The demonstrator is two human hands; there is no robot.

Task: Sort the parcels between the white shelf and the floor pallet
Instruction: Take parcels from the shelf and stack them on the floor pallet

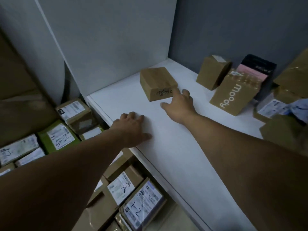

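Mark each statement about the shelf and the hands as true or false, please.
1. The left hand rests flat on the white shelf. True.
2. The right hand grips the Moody box. False: it reaches to the small brown box, fingers open.
3. The small brown box has handwriting on its side. True.
4. A green parcel stands on the shelf. False: the green parcel lies below, left of the shelf.

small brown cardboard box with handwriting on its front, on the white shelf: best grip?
Pinch the small brown cardboard box across its two side faces, coming from the front. It lies flat on the white shelf with clear space either side, and the open right hand is already at its front corner.
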